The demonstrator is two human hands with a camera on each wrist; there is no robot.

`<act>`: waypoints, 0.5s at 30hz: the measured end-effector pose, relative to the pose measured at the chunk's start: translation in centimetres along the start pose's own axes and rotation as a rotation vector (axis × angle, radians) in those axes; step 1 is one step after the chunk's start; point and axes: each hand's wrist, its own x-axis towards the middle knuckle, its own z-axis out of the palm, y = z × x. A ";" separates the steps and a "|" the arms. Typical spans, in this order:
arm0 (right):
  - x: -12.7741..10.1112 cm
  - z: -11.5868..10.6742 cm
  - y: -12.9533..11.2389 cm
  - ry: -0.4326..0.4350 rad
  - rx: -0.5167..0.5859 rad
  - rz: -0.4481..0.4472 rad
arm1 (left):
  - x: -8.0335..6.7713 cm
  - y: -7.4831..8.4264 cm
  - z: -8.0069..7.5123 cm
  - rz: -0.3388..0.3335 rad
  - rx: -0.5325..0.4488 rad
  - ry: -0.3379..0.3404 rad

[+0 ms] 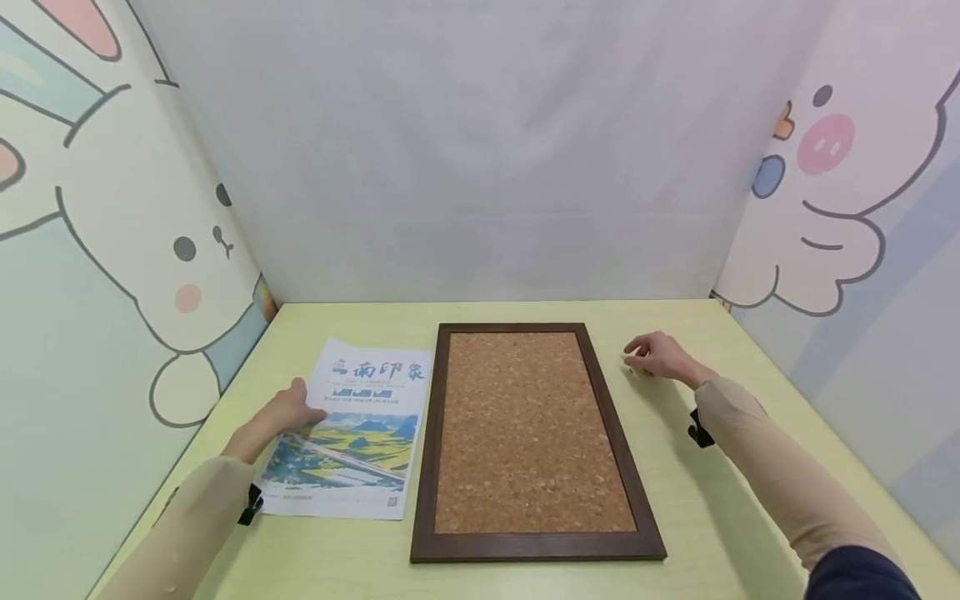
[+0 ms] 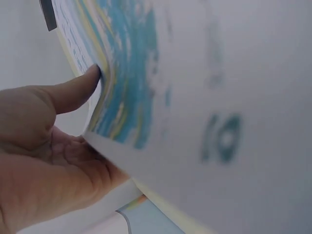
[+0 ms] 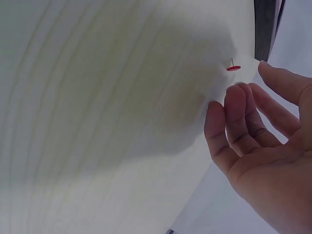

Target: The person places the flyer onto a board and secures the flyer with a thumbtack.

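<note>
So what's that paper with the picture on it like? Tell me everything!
The poster is a white paper sheet with big blue characters on top, a row of small pictures, then a painted landscape of yellow fields, green hills and blue sky, and a small square code near the bottom. It lies on the pale green table, left of the cork board, apart from its frame. The left hand holds its left edge, thumb on top, fingers beneath, lifting that edge slightly.

R hand [image 3: 263, 141] fingers loosely curled, holding nothing, just beside red pushpin [image 3: 233, 68] standing on table [image 3: 97, 122].
</note>
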 end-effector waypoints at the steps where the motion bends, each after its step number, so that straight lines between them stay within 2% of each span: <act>1: 0.0 0.1 0.1 -0.016 0.007 0.013 | 0.1 -0.1 0.0 0.009 -0.002 0.001; 6: 0.1 0.4 0.6 -0.053 0.027 0.040 | 0.5 -1.0 0.2 0.064 -0.030 0.021; 15: 0.4 0.8 1.0 -0.037 0.044 0.037 | 0.4 -1.6 0.3 0.120 -0.198 0.064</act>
